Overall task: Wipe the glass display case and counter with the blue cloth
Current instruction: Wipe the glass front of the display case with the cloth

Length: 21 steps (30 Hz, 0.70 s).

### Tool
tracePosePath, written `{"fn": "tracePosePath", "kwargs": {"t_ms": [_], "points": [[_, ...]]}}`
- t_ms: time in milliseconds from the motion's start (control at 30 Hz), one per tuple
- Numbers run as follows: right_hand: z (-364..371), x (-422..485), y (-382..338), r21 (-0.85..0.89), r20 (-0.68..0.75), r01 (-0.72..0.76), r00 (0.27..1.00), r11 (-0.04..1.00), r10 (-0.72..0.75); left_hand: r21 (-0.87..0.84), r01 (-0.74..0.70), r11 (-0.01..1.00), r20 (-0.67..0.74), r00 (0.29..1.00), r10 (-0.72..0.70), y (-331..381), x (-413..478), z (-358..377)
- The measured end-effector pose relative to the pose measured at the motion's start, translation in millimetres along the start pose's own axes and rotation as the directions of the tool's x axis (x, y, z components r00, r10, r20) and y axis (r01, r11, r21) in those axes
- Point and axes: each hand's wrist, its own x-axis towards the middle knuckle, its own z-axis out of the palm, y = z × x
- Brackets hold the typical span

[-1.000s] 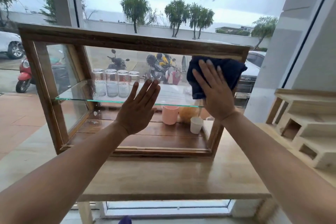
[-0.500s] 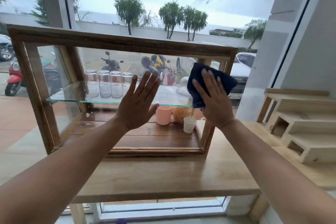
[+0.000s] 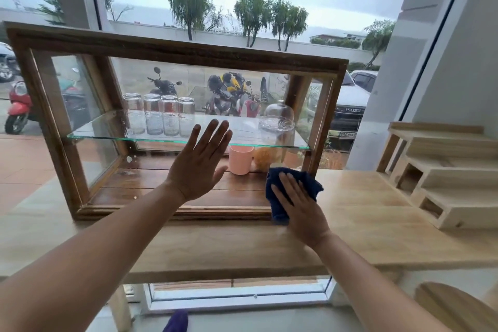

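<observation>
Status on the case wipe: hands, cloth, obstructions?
Left hand flat on display case front glass. Right hand pressing blue cloth at case's lower right corner, near counter. Nothing seen blocking the cloth.

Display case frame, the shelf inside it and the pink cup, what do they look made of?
Display case frame: dark stained wood, grain visible, faint sheen.
Shelf: clear glass; see-through, with a green-tinted edge.
Pink cup: smooth, opaque, matte; probably plastic, possibly ceramic.

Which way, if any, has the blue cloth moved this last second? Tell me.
Yes: blue cloth went down the display case, top right corner to bottom right.
</observation>
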Motion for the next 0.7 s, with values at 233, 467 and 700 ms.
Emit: {"fn": "tracePosePath", "kwargs": {"t_ms": [233, 467, 700], "points": [[-68, 104, 21, 0.207, -0.338, -0.152, 0.916, 0.966, 0.216, 0.025, -0.014, 1.0, 0.013, 1.0, 0.014, -2, -3, 0], [-9, 66, -37, 0.01, -0.118, 0.199, 0.973, 0.98, -0.197, 0.018, 0.026, 1.0, 0.034, 0.999, -0.027, 3, -3, -4], [-26, 38, 26, -0.247, -0.043, 0.326, 0.937, 0.913, -0.347, 0.019, 0.016, 1.0, 0.017, 1.0, -0.017, 1, -5, -2]]}}
